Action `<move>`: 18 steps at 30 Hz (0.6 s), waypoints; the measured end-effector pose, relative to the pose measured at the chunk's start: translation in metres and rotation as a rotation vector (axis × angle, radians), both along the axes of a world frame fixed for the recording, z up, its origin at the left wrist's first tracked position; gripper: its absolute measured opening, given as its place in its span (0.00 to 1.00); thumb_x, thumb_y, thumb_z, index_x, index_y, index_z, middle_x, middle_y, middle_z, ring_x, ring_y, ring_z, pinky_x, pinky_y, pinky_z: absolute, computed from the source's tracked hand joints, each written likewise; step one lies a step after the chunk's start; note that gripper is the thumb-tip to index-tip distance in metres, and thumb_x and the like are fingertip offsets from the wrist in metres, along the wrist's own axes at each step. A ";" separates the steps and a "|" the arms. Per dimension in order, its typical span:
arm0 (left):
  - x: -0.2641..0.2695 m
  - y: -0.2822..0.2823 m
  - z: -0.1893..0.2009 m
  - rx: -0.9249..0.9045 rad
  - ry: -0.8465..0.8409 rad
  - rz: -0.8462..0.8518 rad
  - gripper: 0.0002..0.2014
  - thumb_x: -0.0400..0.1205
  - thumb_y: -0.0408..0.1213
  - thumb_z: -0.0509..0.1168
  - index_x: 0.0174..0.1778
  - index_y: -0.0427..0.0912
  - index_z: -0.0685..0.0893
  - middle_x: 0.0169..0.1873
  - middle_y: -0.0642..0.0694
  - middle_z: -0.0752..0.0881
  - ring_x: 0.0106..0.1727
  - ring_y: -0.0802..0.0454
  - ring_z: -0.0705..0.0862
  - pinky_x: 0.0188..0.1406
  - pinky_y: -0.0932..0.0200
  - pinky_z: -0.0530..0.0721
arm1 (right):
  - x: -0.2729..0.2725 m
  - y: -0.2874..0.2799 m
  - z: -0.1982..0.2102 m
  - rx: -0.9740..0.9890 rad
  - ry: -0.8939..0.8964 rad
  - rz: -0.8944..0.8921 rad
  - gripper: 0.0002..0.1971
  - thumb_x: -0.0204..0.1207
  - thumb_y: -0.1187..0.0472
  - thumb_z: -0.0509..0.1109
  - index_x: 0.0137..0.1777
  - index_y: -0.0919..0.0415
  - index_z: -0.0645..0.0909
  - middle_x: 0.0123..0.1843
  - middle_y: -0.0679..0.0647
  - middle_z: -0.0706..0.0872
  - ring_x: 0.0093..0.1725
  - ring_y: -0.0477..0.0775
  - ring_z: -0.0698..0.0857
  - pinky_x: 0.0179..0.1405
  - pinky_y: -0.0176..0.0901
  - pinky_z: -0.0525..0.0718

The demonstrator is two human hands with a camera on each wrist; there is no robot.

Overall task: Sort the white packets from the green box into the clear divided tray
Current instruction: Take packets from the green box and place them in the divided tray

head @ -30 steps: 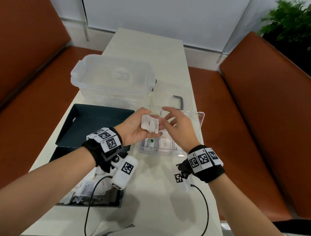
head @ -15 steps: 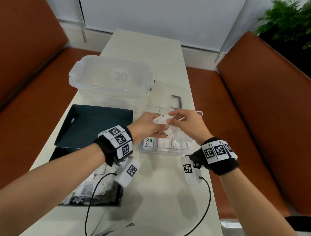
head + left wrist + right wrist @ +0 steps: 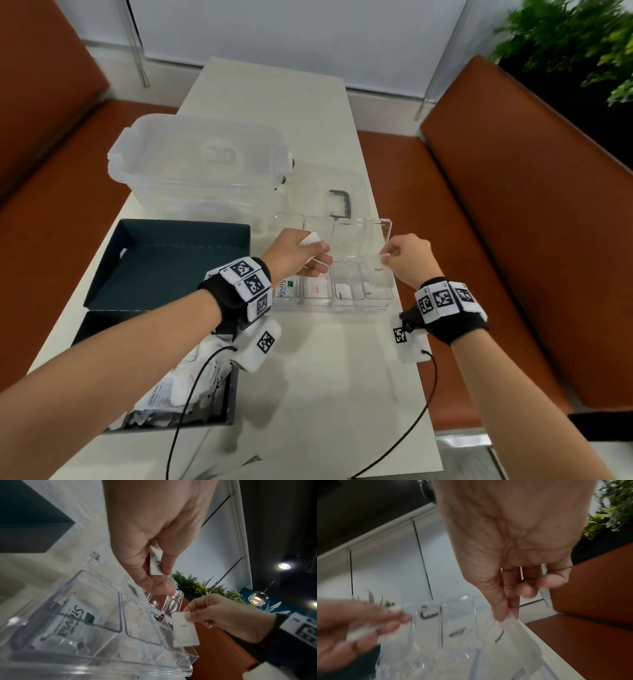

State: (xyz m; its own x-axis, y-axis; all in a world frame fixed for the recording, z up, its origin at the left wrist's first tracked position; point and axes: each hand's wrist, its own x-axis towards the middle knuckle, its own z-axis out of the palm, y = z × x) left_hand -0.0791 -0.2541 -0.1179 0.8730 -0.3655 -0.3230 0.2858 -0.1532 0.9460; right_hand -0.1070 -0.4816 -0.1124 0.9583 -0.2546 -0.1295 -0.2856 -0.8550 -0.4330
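So you had a packet pinched in each hand.
Left hand [image 3: 297, 251] gripped one packet [image 3: 311, 238]; right hand [image 3: 407, 259] dangled the Sugar packet [image 3: 377, 270] over the clear tray [image 3: 337, 303].

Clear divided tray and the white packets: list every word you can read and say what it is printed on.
"Stevia": white packet with a green mark in the leftmost near compartment of the clear divided tray.
"Sugar": white packet pinched by the right hand.
Red and black print on other packets: too small or blurred to read.
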 end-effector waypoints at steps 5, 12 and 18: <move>-0.002 0.003 0.005 -0.005 -0.007 0.011 0.09 0.85 0.34 0.65 0.52 0.31 0.85 0.40 0.39 0.91 0.34 0.52 0.90 0.37 0.60 0.90 | -0.004 0.011 -0.022 -0.211 0.132 0.034 0.10 0.78 0.63 0.61 0.44 0.50 0.83 0.42 0.47 0.83 0.46 0.53 0.81 0.64 0.54 0.72; -0.006 0.002 0.010 -0.023 0.011 0.020 0.10 0.86 0.34 0.64 0.55 0.29 0.84 0.41 0.39 0.90 0.35 0.51 0.89 0.37 0.60 0.89 | -0.005 0.013 -0.037 -0.509 0.186 0.243 0.14 0.80 0.62 0.63 0.56 0.43 0.84 0.48 0.45 0.86 0.52 0.52 0.77 0.54 0.53 0.63; -0.007 0.001 0.010 -0.024 0.004 0.010 0.09 0.85 0.35 0.64 0.52 0.32 0.85 0.41 0.39 0.91 0.35 0.51 0.89 0.39 0.58 0.89 | -0.006 0.003 -0.037 -0.690 0.110 0.366 0.15 0.76 0.58 0.72 0.58 0.38 0.82 0.48 0.42 0.84 0.50 0.50 0.70 0.52 0.54 0.59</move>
State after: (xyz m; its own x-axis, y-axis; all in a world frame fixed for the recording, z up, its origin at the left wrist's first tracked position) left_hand -0.0859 -0.2527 -0.1074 0.8751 -0.3647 -0.3182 0.2913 -0.1280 0.9480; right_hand -0.1133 -0.4790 -0.1495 0.9876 0.0172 -0.1564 0.0556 -0.9680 0.2446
